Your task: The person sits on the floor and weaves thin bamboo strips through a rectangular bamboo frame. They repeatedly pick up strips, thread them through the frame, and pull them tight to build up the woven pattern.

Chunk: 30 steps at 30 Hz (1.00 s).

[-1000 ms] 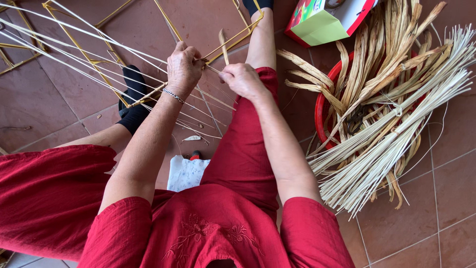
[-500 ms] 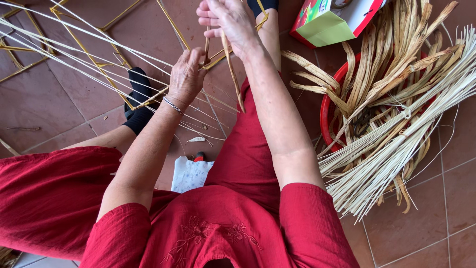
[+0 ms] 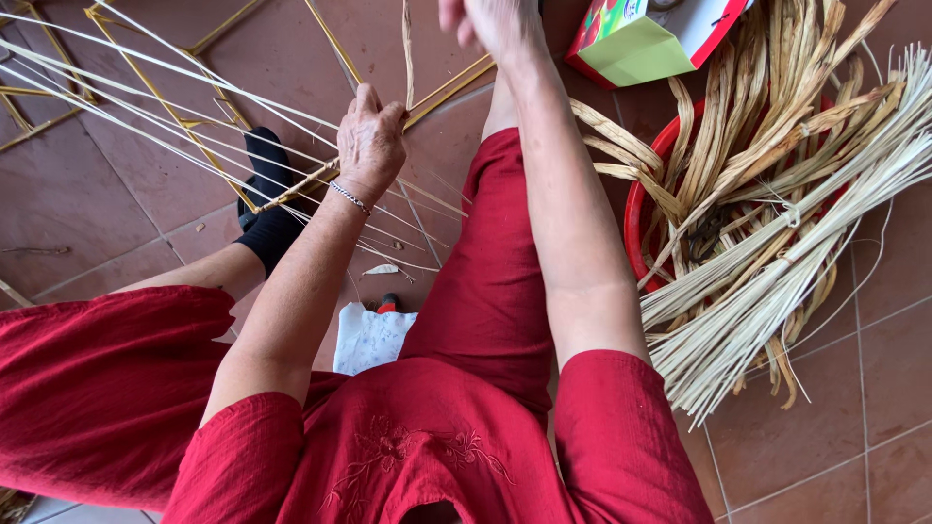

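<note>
Reed strip (image 3: 407,49) barely woven: your left hand (image 3: 369,141) pinches the frame (image 3: 291,189), right hand (image 3: 490,21) at 12 o'clock grips its end.

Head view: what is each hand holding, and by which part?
The left hand pinches the woven frame where the strips cross. The right hand holds a thin strip by its upper end.

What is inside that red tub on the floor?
The red tub holds flat tan reed strips, with a bundle of thin pale stalks lying across them. The tub's bottom is covered, so anything beneath stays unseen.
</note>
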Motion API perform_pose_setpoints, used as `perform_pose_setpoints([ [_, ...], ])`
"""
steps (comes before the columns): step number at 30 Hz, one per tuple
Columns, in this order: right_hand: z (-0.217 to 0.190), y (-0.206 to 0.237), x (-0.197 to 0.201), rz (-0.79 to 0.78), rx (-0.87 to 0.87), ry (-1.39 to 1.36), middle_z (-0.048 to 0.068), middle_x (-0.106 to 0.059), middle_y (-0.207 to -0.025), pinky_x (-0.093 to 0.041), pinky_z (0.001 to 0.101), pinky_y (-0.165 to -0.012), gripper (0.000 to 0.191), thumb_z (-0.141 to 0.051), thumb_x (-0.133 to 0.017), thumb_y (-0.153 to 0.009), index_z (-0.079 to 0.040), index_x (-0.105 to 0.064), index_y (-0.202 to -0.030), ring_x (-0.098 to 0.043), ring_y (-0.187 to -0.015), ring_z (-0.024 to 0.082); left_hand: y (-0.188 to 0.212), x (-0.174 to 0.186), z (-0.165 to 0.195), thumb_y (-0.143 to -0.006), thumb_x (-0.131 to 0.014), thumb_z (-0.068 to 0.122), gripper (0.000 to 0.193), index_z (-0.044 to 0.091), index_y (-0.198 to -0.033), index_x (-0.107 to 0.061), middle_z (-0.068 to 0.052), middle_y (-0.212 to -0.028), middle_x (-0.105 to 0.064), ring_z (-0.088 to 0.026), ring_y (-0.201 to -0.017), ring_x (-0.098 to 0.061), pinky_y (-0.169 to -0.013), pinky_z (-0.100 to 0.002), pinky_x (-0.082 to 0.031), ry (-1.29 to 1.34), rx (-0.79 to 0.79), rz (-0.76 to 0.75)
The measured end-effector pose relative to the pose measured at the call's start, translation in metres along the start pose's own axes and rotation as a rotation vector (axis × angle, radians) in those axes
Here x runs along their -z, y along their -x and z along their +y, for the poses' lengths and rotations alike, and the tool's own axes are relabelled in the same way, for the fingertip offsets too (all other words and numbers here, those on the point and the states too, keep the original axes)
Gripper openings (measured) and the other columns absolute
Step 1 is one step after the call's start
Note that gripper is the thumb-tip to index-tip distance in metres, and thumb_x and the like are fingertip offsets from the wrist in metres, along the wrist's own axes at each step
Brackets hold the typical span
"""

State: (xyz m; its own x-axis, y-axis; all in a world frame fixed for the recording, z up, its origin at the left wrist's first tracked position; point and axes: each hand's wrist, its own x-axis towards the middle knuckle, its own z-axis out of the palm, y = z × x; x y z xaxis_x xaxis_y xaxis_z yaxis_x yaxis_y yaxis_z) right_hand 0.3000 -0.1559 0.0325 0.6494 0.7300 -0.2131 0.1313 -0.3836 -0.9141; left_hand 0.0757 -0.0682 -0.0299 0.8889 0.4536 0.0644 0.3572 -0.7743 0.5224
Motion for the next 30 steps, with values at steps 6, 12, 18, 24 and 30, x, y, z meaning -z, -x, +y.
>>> perform_pose_setpoints([
  [6,0.038,0.077,-0.065,-0.082,0.074,0.490,0.027,-0.052,-0.142,-0.042,0.0483,-0.103,0.051,-0.023,-0.078,-0.091,0.000,-0.059,-0.133,-0.052,-0.125,0.040,-0.008,0.003,0.006,-0.092,-0.072,0.014,0.008,0.010,-0.092,-0.078,-0.014,-0.097,-0.052,-0.032,-0.090,-0.060,-0.071,-0.047,-0.049,-0.039,0.048,-0.052],
  [12,0.063,0.080,-0.096,-0.043,-0.055,0.176,0.015,-0.021,-0.162,-0.028,0.0467,-0.119,0.048,-0.015,-0.083,-0.079,-0.025,-0.070,-0.124,-0.025,-0.140,0.038,-0.010,0.020,-0.002,-0.084,-0.074,0.008,0.020,0.011,-0.104,-0.078,-0.014,-0.103,-0.055,-0.033,-0.097,-0.061,-0.081,-0.045,-0.053,0.063,-0.005,-0.148],
  [18,0.070,0.083,-0.069,0.127,0.202,0.626,0.005,-0.078,-0.101,-0.046,0.0492,-0.107,0.009,-0.028,-0.078,-0.088,-0.019,-0.078,-0.085,-0.060,-0.120,0.034,0.028,0.067,-0.020,-0.092,-0.066,-0.007,0.042,0.006,-0.132,-0.063,-0.014,-0.110,-0.061,-0.030,-0.091,-0.066,-0.079,-0.041,-0.058,0.199,-0.019,0.125],
  [24,0.067,0.089,-0.059,0.112,0.199,0.522,0.010,-0.074,-0.074,-0.055,0.0488,-0.066,0.014,-0.031,-0.075,-0.091,-0.017,-0.076,-0.090,-0.072,-0.072,0.034,0.112,0.108,-0.069,-0.084,-0.073,0.001,0.038,-0.002,-0.119,-0.061,-0.019,-0.102,-0.059,-0.032,-0.088,-0.066,-0.076,-0.043,-0.056,-0.088,0.288,0.561],
  [30,0.073,0.110,-0.056,0.062,0.265,0.621,0.013,-0.073,-0.079,-0.054,0.0514,-0.066,0.011,-0.022,-0.068,-0.097,-0.019,-0.075,-0.106,-0.071,-0.075,0.037,0.118,0.083,-0.118,-0.100,-0.065,0.015,0.016,0.005,-0.112,-0.067,-0.019,-0.097,-0.073,-0.038,-0.093,-0.071,-0.085,-0.051,-0.055,0.106,0.646,0.307],
])
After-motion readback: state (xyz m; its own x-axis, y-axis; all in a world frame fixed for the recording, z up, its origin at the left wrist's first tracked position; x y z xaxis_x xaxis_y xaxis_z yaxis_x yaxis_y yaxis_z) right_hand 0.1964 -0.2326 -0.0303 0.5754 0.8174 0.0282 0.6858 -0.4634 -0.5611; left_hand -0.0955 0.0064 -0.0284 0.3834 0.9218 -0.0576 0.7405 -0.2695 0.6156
